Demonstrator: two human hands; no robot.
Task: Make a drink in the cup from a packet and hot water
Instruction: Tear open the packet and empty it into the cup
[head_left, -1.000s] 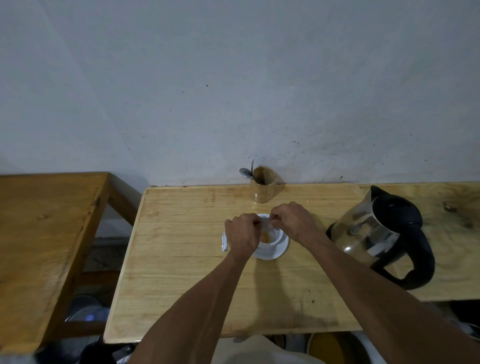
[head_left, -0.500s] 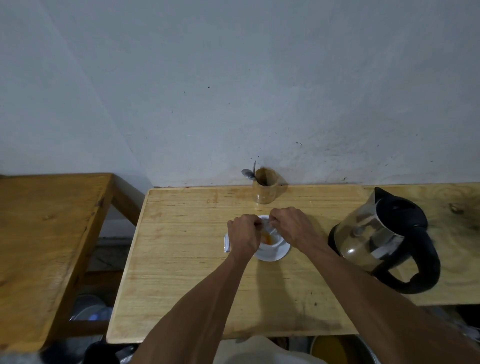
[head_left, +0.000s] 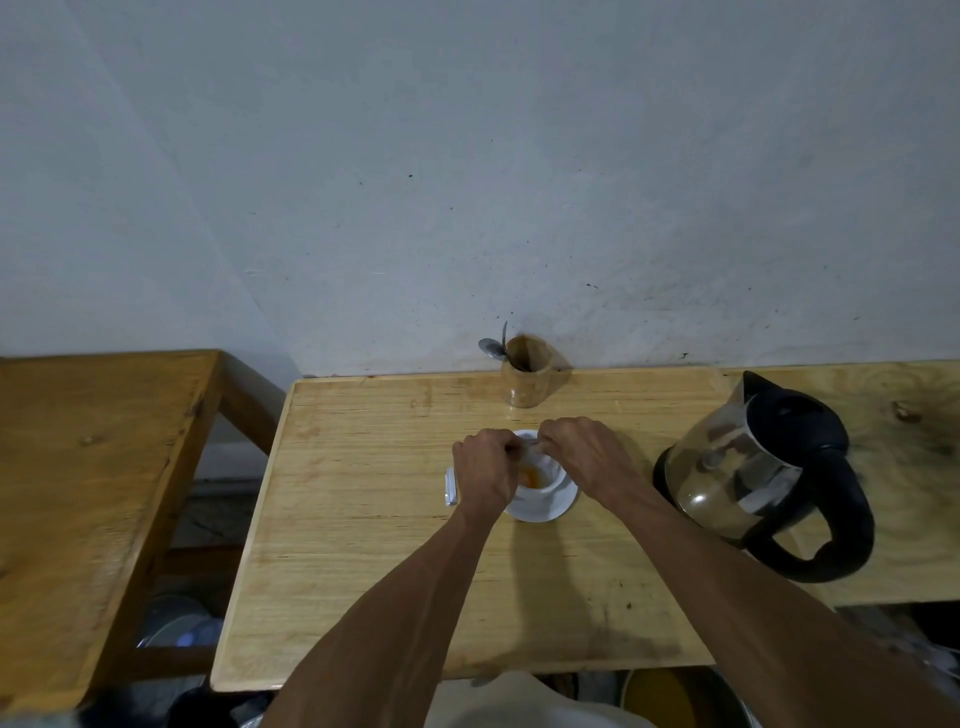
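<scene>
A white cup (head_left: 545, 475) stands on a white saucer (head_left: 550, 512) in the middle of the light wooden table (head_left: 363, 519), with orange-brown content at its bottom. My left hand (head_left: 483, 475) and my right hand (head_left: 579, 449) are both over the cup, fingers pinched on a small pale packet (head_left: 531, 442) held between them above the rim. Most of the packet is hidden by my fingers. A glass electric kettle (head_left: 748, 473) with a black lid and handle stands to the right of the cup.
A wooden holder (head_left: 527, 376) with a metal spoon (head_left: 493, 347) stands at the wall behind the cup. A small white flat object (head_left: 451, 486) lies left of the saucer. A darker wooden table (head_left: 88, 467) stands to the left across a gap. Dishes lie below.
Both hands have stayed pinched over the cup with only slight shifts. The camera view has drifted a little, so the kettle sits further right in the frame.
</scene>
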